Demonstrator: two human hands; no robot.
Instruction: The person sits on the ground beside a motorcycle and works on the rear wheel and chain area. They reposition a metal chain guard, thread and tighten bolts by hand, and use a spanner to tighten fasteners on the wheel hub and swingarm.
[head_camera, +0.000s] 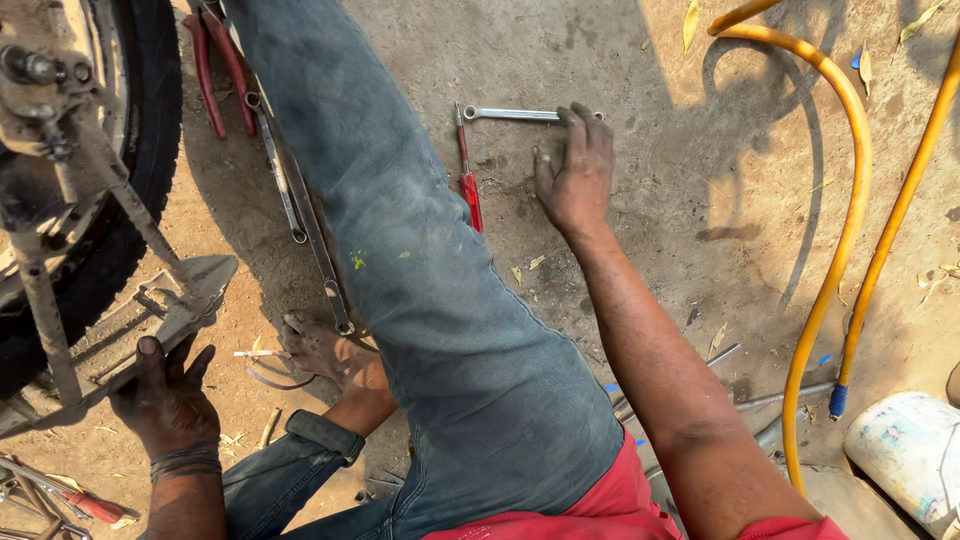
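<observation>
Head view, looking down past the jeans leg (420, 260) onto a dirt floor.

Right hand (575, 165): arm stretched out right of the leg, palm down, fingers loosely spread, fingertips lying on the far end of the spanner (512, 114). The fingers are not yet closed round it; the spanner lies flat on the ground, so the pick-up looks begun, not finished.

Left hand (168, 400): left of the leg, low in the view, open with the thumb raised, pressed against the underside of the footrest plate (150, 320) of the motorbike. It steadies the plate without gripping it, as far as can be seen.

Screwdriver (467, 175): red handle, between the leg and the right hand, just beside the spanner's near end, untouched.

Pliers (218, 65): red handles, left of the leg, near the tyre (150, 130).

Long spanners (300, 200): along the leg's left edge.

Bare foot (320, 350): tucked under the leg.

Yellow hose (850, 200): well right of the leg, curving down towards a white bucket (905, 455).
</observation>
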